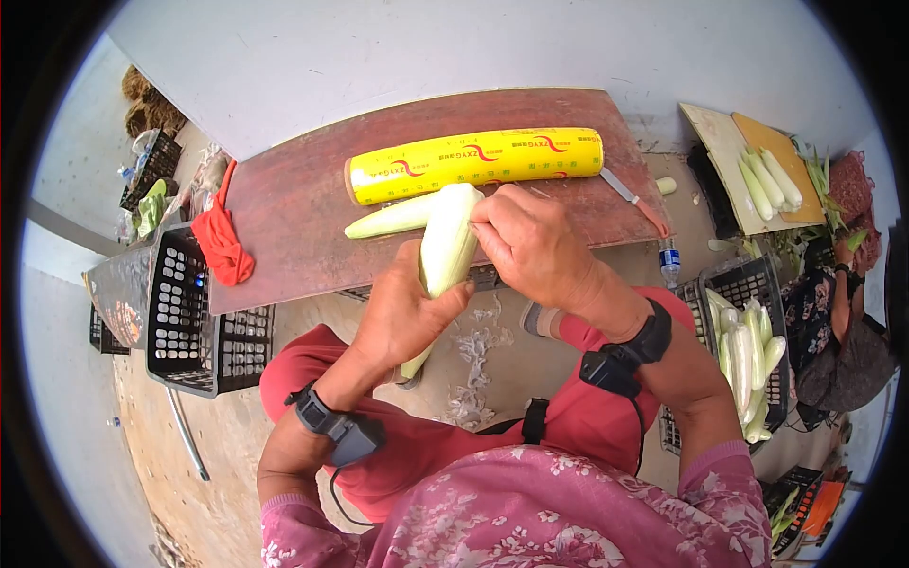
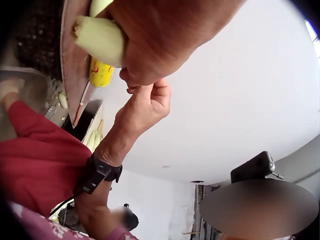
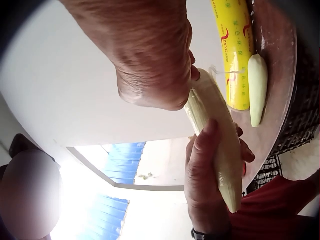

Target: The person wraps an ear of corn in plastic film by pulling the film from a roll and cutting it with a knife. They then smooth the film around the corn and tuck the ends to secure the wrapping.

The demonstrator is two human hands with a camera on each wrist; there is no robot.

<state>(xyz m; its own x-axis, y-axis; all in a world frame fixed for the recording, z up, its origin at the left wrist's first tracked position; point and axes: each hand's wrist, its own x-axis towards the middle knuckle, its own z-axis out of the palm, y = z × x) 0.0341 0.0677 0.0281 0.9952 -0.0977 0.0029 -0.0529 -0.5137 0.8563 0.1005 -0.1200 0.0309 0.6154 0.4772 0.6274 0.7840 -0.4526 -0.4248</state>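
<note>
One vegetable in hand, one on the table

I have one long, pale green vegetable [image 1: 447,241] above the near edge of the table, gripped by the left hand [image 1: 407,308] with fingers and thumb wrapped round it. It stands tilted, one end toward the wall. The right hand [image 1: 535,237] has its fingers curled against that upper end; I cannot tell whether they pinch anything. My right wrist view shows one wisp of clear film [image 3: 215,71] at that end.

A second vegetable [image 1: 383,221] lies on the table, just beside one yellow printed roll [image 1: 473,156]. The table [image 1: 294,232] is reddish and single. I count one knife [image 1: 636,200] at its right end and one red cloth [image 1: 222,248] hanging over its left edge.

Farther right I count three more vegetables [image 1: 765,178] on a pale board [image 1: 708,140], and one bottle [image 1: 669,262] nearer the table. A black crate [image 1: 743,277] on that side holds several others, too overlapped for me to count. To the left stands another black crate [image 1: 180,327].
</note>
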